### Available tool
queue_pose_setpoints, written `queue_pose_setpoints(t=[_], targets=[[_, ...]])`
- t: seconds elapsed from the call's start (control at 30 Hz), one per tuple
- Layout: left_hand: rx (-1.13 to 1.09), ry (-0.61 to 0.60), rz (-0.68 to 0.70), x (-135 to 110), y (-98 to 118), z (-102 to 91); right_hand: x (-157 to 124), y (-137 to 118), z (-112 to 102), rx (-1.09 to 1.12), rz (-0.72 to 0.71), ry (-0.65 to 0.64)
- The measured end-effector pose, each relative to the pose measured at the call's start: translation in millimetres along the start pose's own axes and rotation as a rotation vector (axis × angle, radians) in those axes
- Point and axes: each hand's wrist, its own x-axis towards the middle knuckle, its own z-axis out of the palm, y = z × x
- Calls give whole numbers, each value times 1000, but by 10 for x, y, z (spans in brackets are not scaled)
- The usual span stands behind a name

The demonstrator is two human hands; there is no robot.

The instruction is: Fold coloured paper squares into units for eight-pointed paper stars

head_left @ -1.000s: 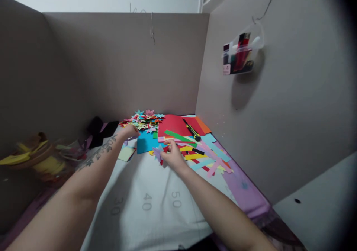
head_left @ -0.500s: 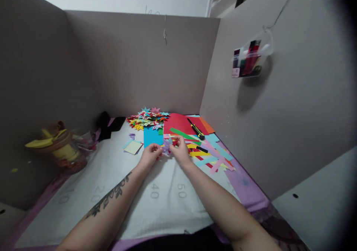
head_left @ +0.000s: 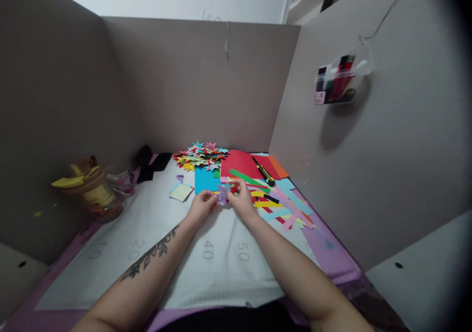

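Between my two hands is a folded paper star [head_left: 223,194], lilac with a light blue part at its top. My left hand [head_left: 204,204] pinches its left side, fingers pressed together. On the right side, thumb and fingers of my right hand [head_left: 241,199] close on it. Fine folds of the star are too small to make out. Just behind lies a blue paper sheet [head_left: 206,180]. A heap of multicoloured paper stars [head_left: 201,156] sits at the back. Left of my left hand is a small stack of square paper [head_left: 181,193].
Paper strips [head_left: 273,205] lie scattered to the right, near red sheets [head_left: 239,164] and a yellow-black utility knife [head_left: 263,172]. A pot-like container [head_left: 96,194] stands at left. Grey panels enclose the table; a clear plastic holder [head_left: 337,81] hangs on the right one.
The whole view has shifted slightly, so things appear a little farther right. Both hands keep hold of the paper star, with hardly any change in their grip.
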Motion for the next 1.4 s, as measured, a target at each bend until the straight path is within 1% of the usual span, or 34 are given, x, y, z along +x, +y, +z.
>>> queue_pose_setpoints(t=[0.3, 0.5, 0.6, 0.83, 1.17, 1.4], targets=[[-41, -43, -14, -39, 88, 1, 48, 13, -37, -32, -38, -2], [-72, -84, -40, -54, 88, 18, 17, 8, -20, -14, -17, -69], [-73, -71, -43, -38, 65, 10, -2, -4, -12, 19, 10, -95], [-61, -33, -32, -8, 29, -10, 5, 7, -10, 48, 43, -87], [-57, -21, -16, -31, 38, -11, -2, -9, -20, 40, 49, -94], [-54, 9, 7, -25, 45, 1, -18, -11, 25, 51, 86, -107]])
